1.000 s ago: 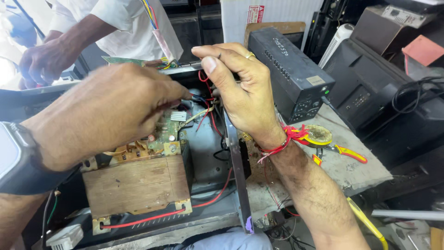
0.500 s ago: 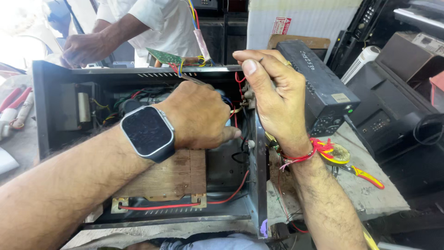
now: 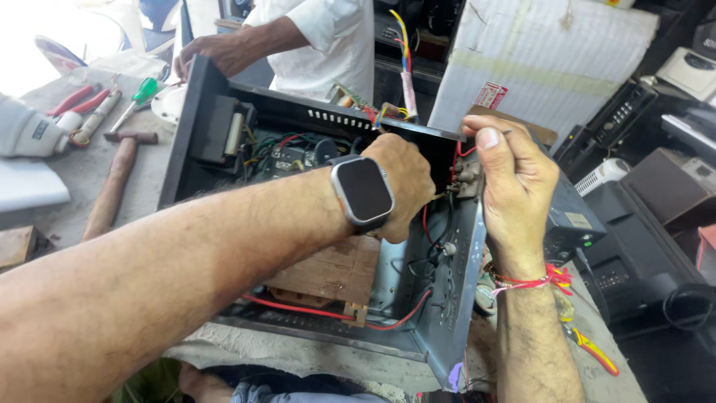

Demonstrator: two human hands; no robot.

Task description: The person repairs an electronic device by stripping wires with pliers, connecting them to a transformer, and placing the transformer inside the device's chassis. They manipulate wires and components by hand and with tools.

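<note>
The left forearm (image 3: 171, 298) comes in from the lower left and runs up and to the right, bare, with a dark square watch (image 3: 362, 189) strapped on the wrist, its face turned up. Past the watch, the left hand (image 3: 403, 183) is curled into a loose fist, knuckles up, fingertips tucked under and out of sight. The right forearm (image 3: 533, 343) rises straight up right of the watch, a red thread (image 3: 533, 281) tied around its wrist. The right hand (image 3: 514, 186) stands above it, back facing out, thumb (image 3: 488, 142) pressed against the bent fingers in a pinching grip, level with the left fist and just apart from it.
</note>
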